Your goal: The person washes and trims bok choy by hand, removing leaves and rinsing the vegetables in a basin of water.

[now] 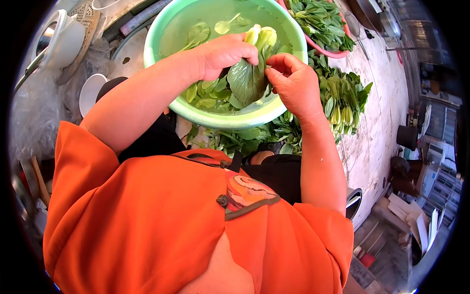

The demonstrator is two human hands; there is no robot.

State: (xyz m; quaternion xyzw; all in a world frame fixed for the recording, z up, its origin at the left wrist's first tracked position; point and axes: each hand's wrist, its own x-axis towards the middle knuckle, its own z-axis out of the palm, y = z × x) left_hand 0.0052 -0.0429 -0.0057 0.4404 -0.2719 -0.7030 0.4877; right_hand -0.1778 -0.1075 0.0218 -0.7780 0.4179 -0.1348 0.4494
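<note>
Over a pale green basin (235, 121) of water, my left hand (225, 55) is closed around a leafy green vegetable (248, 78), its pale stem end pointing up and its leaves hanging down. My right hand (293, 83) is at the right side of the same vegetable, thumb and fingers pinched on a leaf edge. Loose leaves (208, 93) float in the water below and to the left of the vegetable. Part of the bunch is hidden behind my left fingers.
A pink basin (329, 53) full of greens stands at the upper right. Bunches of greens (346, 100) lie on the floor right of the green basin, with more greens (245, 138) in front. A white pot (66, 39) and plastic bags (44, 110) are at the left.
</note>
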